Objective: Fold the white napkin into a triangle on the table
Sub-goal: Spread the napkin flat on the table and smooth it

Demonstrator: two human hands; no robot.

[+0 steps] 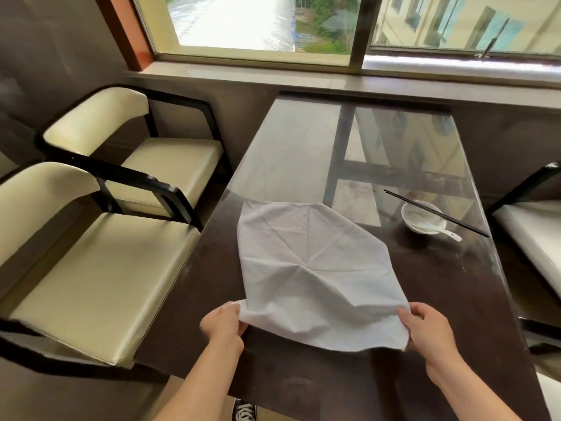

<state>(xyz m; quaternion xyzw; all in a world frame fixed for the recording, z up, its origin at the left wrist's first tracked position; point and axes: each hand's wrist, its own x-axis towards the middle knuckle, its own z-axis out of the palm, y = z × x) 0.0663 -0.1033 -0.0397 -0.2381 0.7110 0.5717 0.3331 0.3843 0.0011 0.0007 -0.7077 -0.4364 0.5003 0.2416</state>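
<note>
The white napkin [312, 268] is spread open and creased on the dark glass-topped table [440, 299], its far edge lying flat and its near edge lifted off the surface. My left hand [223, 325] pinches the near left corner. My right hand [428, 328] pinches the near right corner. Both hands hold the cloth a little above the table near its front edge.
A white bowl [422, 218] with a white spoon [446, 232] stands at the right, black chopsticks [437, 213] laid across it. Two cream chairs [100, 268] stand left of the table, another chair [534, 226] to the right. A window sill runs behind.
</note>
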